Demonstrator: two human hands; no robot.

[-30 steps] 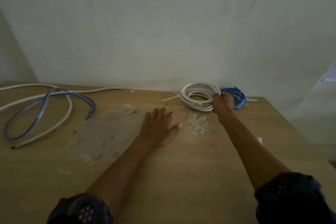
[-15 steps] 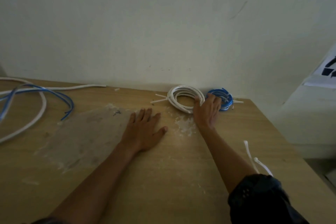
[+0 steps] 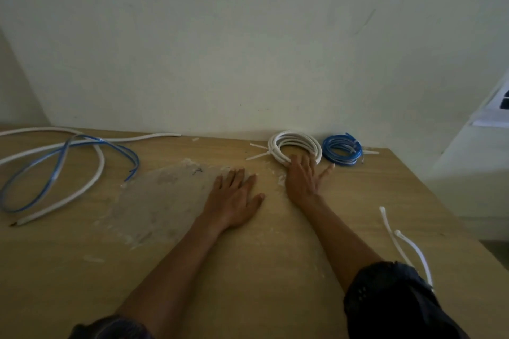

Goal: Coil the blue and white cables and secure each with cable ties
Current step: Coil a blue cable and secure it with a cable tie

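On the counter (image 3: 275,270), loose white and blue cables (image 3: 82,170) sprawl at far left, uncoiled, I judge. A white coil (image 3: 278,146) and blue coil (image 3: 341,150) sit tied by the wall. Spare ties (image 3: 399,239) wait. My right hand (image 3: 304,179) lies spread, fingertips touching the white coil; my left hand (image 3: 234,198) lies flat, empty.

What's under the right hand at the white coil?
The right hand lies open, fingertips over the near edge of the white coil. That stretch of coil is hidden; bare table shows around the palm.
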